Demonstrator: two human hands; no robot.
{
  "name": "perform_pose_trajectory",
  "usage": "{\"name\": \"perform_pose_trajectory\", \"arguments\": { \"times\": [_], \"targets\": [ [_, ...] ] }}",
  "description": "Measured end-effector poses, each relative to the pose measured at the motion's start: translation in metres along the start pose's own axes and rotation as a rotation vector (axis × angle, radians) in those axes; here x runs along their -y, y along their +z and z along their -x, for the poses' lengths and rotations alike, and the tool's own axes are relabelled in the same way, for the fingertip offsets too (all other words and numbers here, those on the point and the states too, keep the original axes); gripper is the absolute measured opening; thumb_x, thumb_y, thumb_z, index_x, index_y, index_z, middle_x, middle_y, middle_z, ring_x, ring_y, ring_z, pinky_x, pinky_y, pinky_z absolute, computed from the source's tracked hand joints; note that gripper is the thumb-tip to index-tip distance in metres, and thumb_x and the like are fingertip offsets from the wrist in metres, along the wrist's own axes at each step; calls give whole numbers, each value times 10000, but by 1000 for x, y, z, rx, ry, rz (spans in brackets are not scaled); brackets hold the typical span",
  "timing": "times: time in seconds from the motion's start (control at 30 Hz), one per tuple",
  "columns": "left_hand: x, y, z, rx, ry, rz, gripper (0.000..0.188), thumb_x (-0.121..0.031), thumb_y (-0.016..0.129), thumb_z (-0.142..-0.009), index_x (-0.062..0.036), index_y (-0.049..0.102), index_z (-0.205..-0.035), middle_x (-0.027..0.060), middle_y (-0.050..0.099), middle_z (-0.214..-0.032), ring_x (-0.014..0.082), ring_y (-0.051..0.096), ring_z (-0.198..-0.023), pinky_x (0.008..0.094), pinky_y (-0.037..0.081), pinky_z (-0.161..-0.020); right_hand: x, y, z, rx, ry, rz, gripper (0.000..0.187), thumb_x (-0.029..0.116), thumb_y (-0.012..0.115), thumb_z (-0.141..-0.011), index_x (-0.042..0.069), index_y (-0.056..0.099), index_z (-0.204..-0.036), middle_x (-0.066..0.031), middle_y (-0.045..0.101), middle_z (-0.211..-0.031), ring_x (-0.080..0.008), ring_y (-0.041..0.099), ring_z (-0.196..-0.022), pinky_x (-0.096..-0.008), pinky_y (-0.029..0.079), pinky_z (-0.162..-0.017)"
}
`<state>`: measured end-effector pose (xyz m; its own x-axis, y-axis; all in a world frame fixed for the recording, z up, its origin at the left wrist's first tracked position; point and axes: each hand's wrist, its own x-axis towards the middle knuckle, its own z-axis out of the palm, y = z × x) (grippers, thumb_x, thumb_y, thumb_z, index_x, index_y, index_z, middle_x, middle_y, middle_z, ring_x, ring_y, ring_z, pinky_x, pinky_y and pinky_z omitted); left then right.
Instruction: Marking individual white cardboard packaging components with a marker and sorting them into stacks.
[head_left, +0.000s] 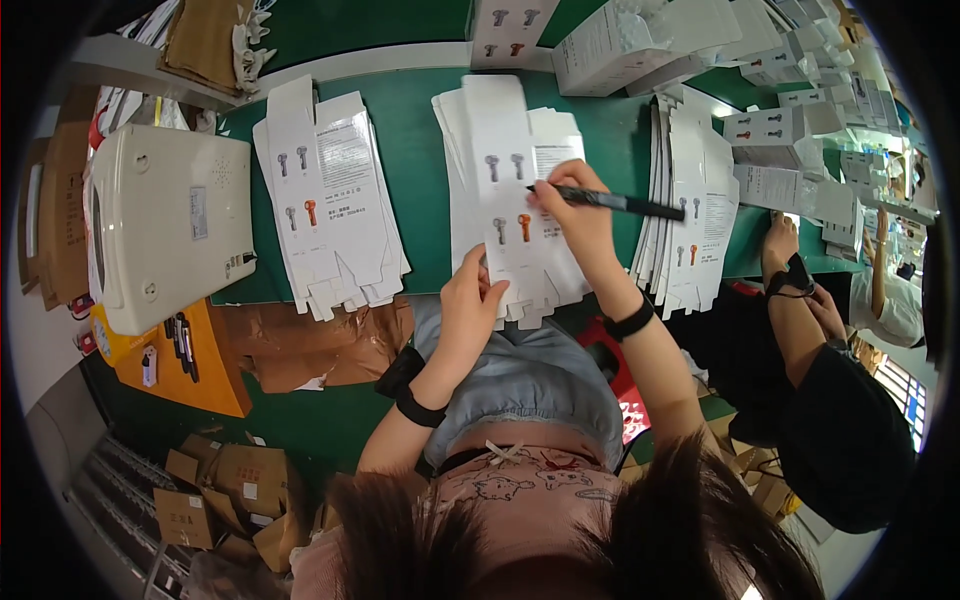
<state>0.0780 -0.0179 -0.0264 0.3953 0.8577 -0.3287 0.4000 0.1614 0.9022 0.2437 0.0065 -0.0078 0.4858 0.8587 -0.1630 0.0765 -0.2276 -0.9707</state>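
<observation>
My right hand (575, 215) grips a black marker pen (620, 203), its tip resting on the top sheet of a stack of flat white carton blanks (510, 150) printed with small grey and orange tool pictures. At the stack's near edge, my left hand (470, 300) pinches the front of that top blank. Both wrists wear black bands. The stack lies on the green table (420, 170) straight ahead of me.
Another stack of flat blanks (325, 200) lies to the left, a third (690, 200) to the right. A cream machine (165, 225) stands at far left over an orange stand (200, 370). Folded white boxes (640, 40) pile up behind. A seated person (830, 400) is at right. Brown cardboard pieces (230, 490) lie on the floor.
</observation>
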Motion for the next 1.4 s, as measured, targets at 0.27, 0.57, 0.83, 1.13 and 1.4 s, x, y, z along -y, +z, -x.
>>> {"name": "perform_pose_trajectory", "arguments": {
  "times": [0.27,0.57,0.83,1.13,1.4],
  "targets": [
    [9,9,1,-54,-4,10,431,13,629,-697,-12,419,-1073,58,489,-671,124,505,-546,235,414,-507,-31,4,-16,-31,46,92,191,65,613,-720,34,445,-635,43,404,-486,-24,324,-452,-195,257,-418],
    [10,9,1,-40,-18,28,442,11,617,-700,-13,403,-1086,74,476,-668,145,493,-542,250,417,-507,-26,6,-15,16,-13,252,200,72,625,-710,34,445,-632,32,403,-481,-26,320,-451,-196,258,-419],
    [16,10,-1,-34,-24,45,441,3,627,-696,-15,403,-1076,68,474,-661,142,484,-538,248,415,-504,-29,-3,7,-34,75,12,159,44,610,-722,22,474,-644,22,492,-523,-13,401,-476,-173,308,-437],
    [15,11,0,-55,0,4,444,0,632,-693,-10,399,-1071,61,467,-633,142,471,-525,247,411,-500,-30,6,58,168,50,310,138,47,627,-705,17,500,-659,-16,526,-537,-36,470,-495,-197,354,-439],
    [13,11,0,-81,16,8,413,8,634,-689,-5,428,-1047,60,477,-627,128,475,-533,238,404,-499,-34,8,57,211,-248,458,166,85,623,-721,41,482,-645,-23,503,-495,-78,507,-464,-227,372,-432]
  ]
}}
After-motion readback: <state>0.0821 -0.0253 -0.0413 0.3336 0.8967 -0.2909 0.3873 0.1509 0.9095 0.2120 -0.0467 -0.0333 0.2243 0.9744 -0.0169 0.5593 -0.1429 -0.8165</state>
